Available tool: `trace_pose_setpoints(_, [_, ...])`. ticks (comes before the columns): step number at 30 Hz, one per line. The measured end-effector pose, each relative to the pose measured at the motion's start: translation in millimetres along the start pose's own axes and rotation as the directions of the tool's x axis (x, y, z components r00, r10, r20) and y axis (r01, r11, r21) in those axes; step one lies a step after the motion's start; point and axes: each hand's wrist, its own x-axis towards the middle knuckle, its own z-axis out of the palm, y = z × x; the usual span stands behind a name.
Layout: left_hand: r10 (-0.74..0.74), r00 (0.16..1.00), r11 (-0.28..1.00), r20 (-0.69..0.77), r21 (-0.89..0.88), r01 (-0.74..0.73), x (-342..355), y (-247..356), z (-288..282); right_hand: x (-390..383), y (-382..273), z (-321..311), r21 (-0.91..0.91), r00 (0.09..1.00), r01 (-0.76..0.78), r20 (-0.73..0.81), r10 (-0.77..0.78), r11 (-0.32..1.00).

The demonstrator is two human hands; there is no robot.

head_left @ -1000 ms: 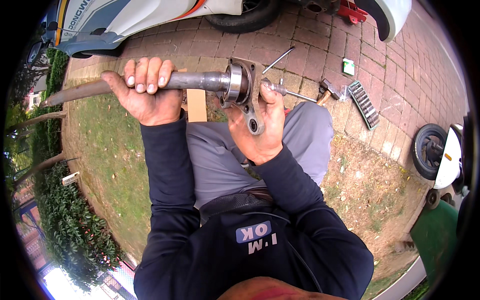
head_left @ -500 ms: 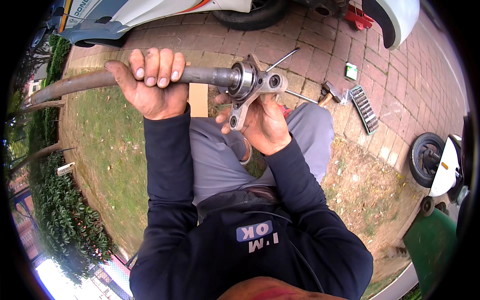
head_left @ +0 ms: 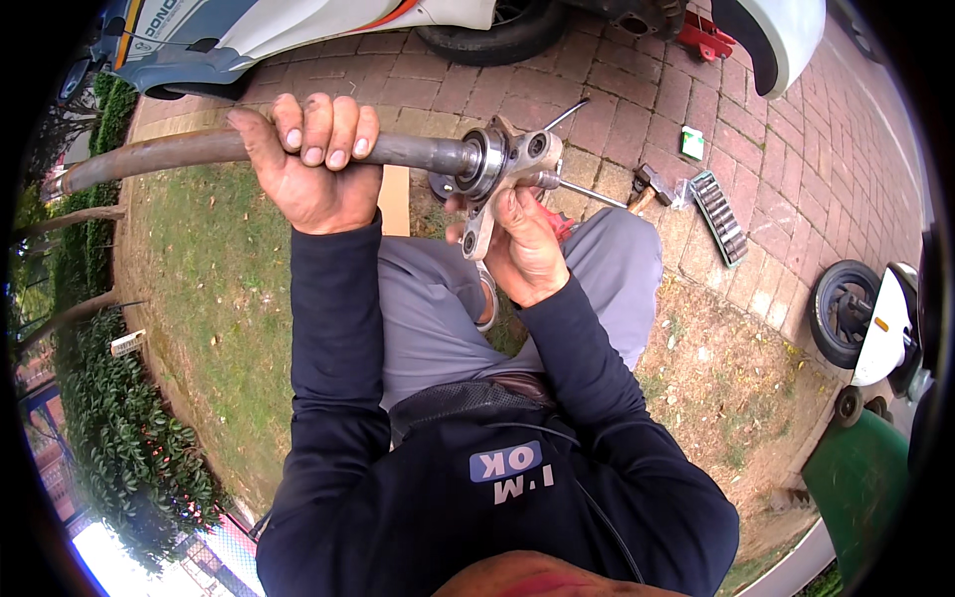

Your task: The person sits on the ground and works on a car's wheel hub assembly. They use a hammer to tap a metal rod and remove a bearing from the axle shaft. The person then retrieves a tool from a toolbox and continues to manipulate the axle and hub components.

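My left hand (head_left: 323,174) wraps round a long dark metal tube (head_left: 428,152), held level across the upper middle. At the tube's right end sits a shiny ring bearing (head_left: 489,164), against a grey cast-metal bracket (head_left: 515,169) with several bolt-holed arms. My right hand (head_left: 529,254) holds the bracket from below, its thumb and a finger on the lower arms. Its other fingers are partly hidden behind the bracket. A thin metal rod (head_left: 592,192) shows behind the bracket and slants down to the right on the ground.
A hammer (head_left: 649,186) and a tray of sockets (head_left: 720,221) lie on the brick paving to the right, near a small green-and-white box (head_left: 693,142). A vehicle's tyre (head_left: 492,45) and a red jack (head_left: 708,38) stand ahead. A wheel (head_left: 846,314) is at far right.
The bracket has turned a little about the tube, and my right hand has shifted its grip higher, thumb now on the front. My left hand has moved slightly right.
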Motion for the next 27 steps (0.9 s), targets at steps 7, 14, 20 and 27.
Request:
trace_pose_setpoints(7, [-0.033, 0.999, 0.992, -0.025, -0.121, 0.03, 1.2, 6.6, -2.2, 2.2, -2.2, 3.6, -0.107, 0.996, 0.088, -0.007, -0.089, 0.99])
trace_pose_setpoints(14, [-0.044, 0.995, 0.967, -0.089, -0.256, 0.02, 6.4, 9.6, -6.3, 7.1, -2.9, 28.3, -0.22, 0.967, 0.243, -0.022, -0.253, 0.945])
trace_pose_setpoints(20, [-0.083, 0.993, 0.928, -0.09, -0.371, 0.043, 8.0, 14.0, -20.4, 5.9, -11.3, 51.0, -0.199, 0.965, 0.248, -0.036, -0.26, 0.948])
trace_pose_setpoints(27, [-0.072, 0.987, 0.936, -0.144, -0.352, 0.016, 9.2, 9.5, -11.7, 7.7, -11.5, 43.6, -0.214, 0.962, 0.263, -0.021, -0.274, 0.941])
